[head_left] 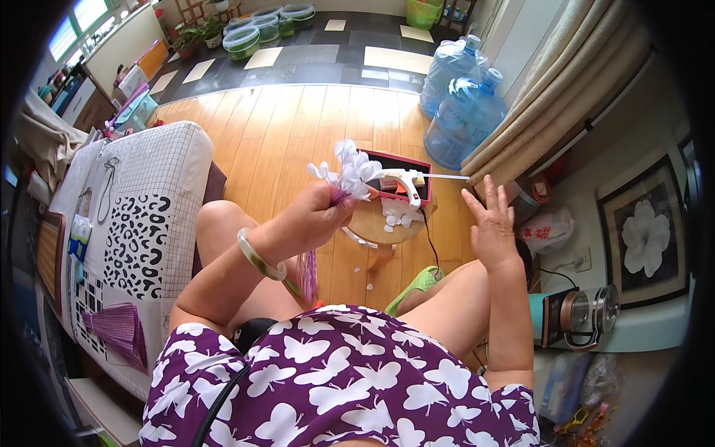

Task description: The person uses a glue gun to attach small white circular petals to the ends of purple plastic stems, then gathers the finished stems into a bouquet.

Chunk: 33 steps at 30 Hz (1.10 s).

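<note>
My left hand [318, 215] is closed around the purple stems of a bunch of white artificial petals [353, 167]; purple strands [308, 276] hang below the wrist. My right hand [494, 223] is raised at the right, fingers spread, with nothing in it. Between the hands, a white hot glue gun [410, 181] with a long glue stick [447, 176] lies across an open dark box with a red rim [429, 195]. The box rests on a round wooden stool [385, 229]. Loose white petals [401, 213] lie on the stool in front of it.
A cord [428, 234] runs from the glue gun towards the floor. Large blue water bottles [466, 120] stand beyond the stool by a curtain [536, 89]. At the left, a padded seat [184, 151] bears a purple pleated bundle [120, 332]. A glass coffee jug [603, 315] is at the right.
</note>
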Motion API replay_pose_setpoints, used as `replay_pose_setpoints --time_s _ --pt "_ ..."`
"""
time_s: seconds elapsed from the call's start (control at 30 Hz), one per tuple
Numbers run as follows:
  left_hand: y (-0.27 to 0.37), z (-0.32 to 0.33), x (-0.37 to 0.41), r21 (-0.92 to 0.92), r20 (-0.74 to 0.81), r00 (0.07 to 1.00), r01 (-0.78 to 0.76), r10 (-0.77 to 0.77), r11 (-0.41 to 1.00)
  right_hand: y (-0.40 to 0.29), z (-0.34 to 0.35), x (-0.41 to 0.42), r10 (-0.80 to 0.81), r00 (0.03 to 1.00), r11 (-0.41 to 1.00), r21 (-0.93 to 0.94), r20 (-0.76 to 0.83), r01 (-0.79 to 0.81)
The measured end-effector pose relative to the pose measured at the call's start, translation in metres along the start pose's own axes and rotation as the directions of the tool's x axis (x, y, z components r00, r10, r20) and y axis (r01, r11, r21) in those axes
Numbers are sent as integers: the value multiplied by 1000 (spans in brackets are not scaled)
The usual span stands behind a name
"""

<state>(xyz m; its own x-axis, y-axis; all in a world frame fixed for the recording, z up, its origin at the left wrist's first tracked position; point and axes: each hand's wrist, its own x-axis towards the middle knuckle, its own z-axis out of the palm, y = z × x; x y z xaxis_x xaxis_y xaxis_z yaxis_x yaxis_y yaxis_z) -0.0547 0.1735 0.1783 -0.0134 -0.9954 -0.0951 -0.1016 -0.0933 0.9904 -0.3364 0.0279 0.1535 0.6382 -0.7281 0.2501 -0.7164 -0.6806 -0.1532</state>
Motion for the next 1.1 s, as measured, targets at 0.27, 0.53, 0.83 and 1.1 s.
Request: replay_pose_setpoints --time_s 0.27,0.53,0.83,1.1 --pt "-4 15 3 345 -18 974 -207 227 915 -56 4 8 -336 885 757 467 -321 457" --pt "25 27 -10 426 34 981 -186 190 885 -125 -4 16 -86 974 505 833 -211 225" --pt "22 22 -8 438 3 978 -191 211 878 -102 -16 12 108 961 329 921 -254 206" --pt "12 26 -6 534 19 959 -249 283 808 -133 -50 20 -313 803 775 353 -508 525"
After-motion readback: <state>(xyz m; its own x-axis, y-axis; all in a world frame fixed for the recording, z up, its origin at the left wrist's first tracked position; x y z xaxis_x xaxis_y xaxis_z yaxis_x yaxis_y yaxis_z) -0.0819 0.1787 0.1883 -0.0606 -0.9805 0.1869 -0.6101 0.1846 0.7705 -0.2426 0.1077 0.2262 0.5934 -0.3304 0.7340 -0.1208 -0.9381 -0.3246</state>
